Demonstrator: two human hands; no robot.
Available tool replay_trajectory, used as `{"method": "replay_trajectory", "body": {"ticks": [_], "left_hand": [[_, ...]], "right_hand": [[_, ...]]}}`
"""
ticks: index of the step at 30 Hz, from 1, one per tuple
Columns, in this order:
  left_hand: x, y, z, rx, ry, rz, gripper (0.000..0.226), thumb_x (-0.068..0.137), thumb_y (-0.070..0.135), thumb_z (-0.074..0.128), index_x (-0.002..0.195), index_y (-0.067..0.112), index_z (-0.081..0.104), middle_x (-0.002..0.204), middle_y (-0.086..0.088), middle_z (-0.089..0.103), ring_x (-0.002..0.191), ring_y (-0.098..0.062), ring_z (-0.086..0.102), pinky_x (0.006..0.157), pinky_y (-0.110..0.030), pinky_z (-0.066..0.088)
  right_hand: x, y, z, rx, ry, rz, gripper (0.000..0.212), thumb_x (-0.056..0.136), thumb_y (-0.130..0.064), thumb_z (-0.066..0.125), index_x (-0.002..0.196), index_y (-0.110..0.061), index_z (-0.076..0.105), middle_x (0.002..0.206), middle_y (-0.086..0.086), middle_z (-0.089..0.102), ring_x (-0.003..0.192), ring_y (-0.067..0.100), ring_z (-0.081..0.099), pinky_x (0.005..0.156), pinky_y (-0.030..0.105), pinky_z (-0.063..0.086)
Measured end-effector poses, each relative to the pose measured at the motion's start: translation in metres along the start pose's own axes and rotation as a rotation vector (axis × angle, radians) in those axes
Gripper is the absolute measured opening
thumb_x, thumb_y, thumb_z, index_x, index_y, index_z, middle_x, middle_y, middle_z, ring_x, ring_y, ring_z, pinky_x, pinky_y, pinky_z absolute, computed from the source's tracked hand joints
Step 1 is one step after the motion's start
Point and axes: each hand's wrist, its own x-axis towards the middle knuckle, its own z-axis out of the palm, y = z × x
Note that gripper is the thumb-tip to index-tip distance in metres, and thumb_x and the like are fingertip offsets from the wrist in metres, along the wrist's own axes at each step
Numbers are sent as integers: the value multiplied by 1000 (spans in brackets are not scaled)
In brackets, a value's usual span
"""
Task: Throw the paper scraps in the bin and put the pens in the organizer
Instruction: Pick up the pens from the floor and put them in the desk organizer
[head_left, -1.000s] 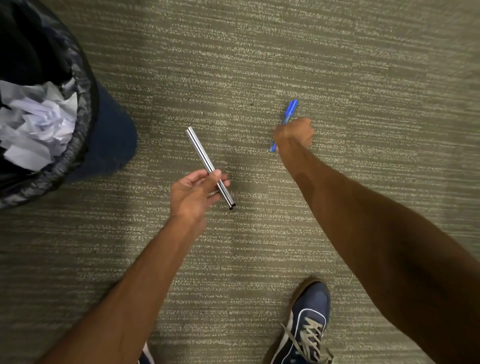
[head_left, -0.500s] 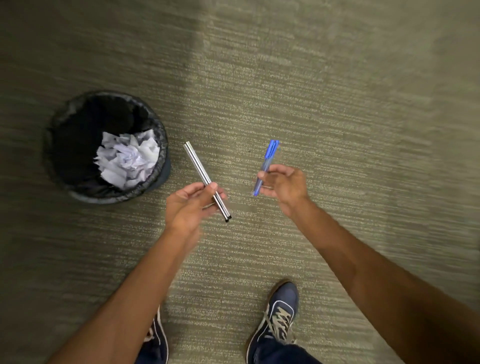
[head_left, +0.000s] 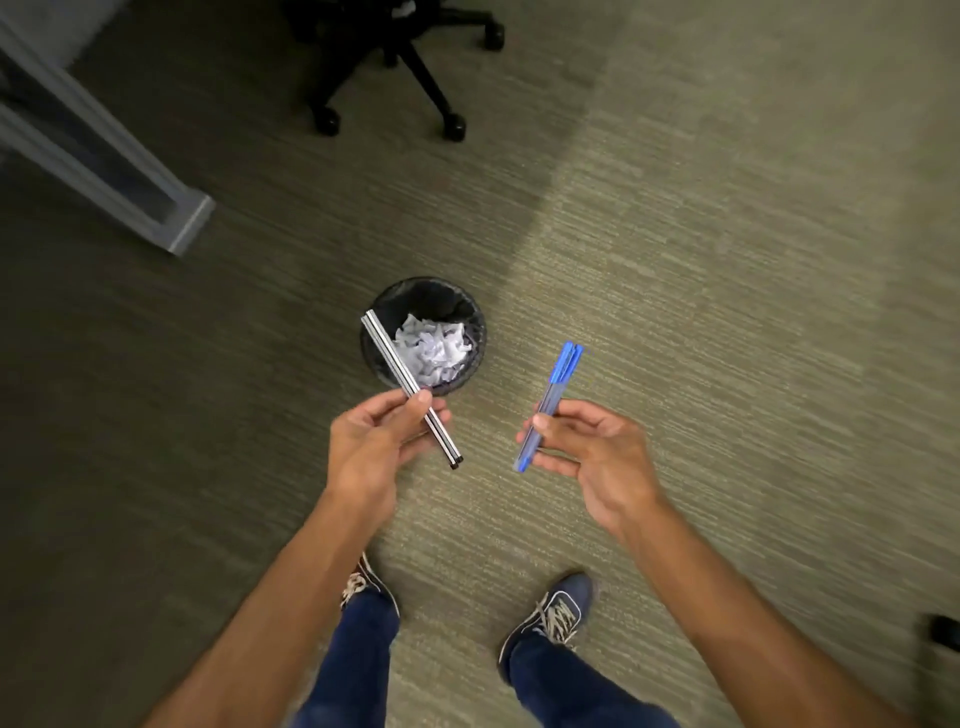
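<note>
The round black bin, lined with a dark bag and standing on the olive-green ribbed carpet, serves as the anchor here. Inside it lies a heap of crumpled white paper scraps, filling the nearer part of the opening.

Just in front of the bin, on the near side, the left hand grips two slim silver-and-black pens laid side by side; thumb and fingers are closed around their lower half, and the upper ends slant up across the bin's left rim (as seen from above, they overlap the opening but are held well above it). The dark tips point down toward the carpet.

To the right of the bin and a little nearer the person, the right hand pinches blue-capped pens with clear barrels between thumb and fingers; the caps point up and away, the lower ends toward the floor. There seem to be two of them, though blur makes that hard to settle. No writing or brand can be read on any pen.

Beyond the bin stands the black star base of a wheeled office chair; to the bin's far left runs a grey metal frame leg. Nearer than the bin, below both hands, are two navy sneakers with pale laces and blue jeans. No organizer is in view.
</note>
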Motion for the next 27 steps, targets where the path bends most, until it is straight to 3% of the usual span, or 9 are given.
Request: {"method": "replay_trajectory", "body": {"ticks": [6, 9, 15, 21, 27], "left_hand": [[-73, 106, -53, -2, 72, 102, 26, 73, 23, 80, 95, 9, 76, 92, -15, 81, 81, -24, 80, 65, -29, 62], [-103, 159, -83, -36, 128, 123, 24, 72, 26, 81, 91, 12, 78, 93, -13, 81, 83, -23, 80, 71, -33, 65], [-152, 262, -150, -97, 199, 197, 20, 71, 28, 82, 88, 16, 81, 95, -12, 81, 86, -22, 80, 66, -26, 61], [-189, 339, -213, -97, 232, 268, 28, 75, 29, 81, 97, 12, 80, 98, -14, 80, 91, -27, 79, 71, -28, 63], [-210, 393, -257, -99, 297, 317, 35, 77, 31, 77, 105, 9, 76, 98, -11, 80, 94, -26, 79, 82, -37, 63]], "right_hand": [[-70, -47, 99, -32, -162, 7, 22, 76, -3, 76, 97, -1, 69, 94, 20, 76, 81, 29, 77, 69, 37, 64], [-98, -65, 160, -38, -222, 8, 19, 76, -3, 76, 94, -4, 70, 92, 19, 77, 79, 29, 77, 66, 35, 64], [-143, -97, 289, -106, -365, -55, 16, 82, -2, 75, 97, -6, 72, 89, 15, 77, 79, 27, 77, 60, 31, 61], [-174, -121, 400, -188, -534, -124, 14, 81, -4, 77, 94, -6, 73, 92, 20, 76, 84, 33, 76, 65, 37, 62], [-192, -145, 477, -265, -627, -180, 26, 70, -17, 84, 93, -7, 76, 90, 16, 75, 90, 40, 75, 77, 53, 62]]}}
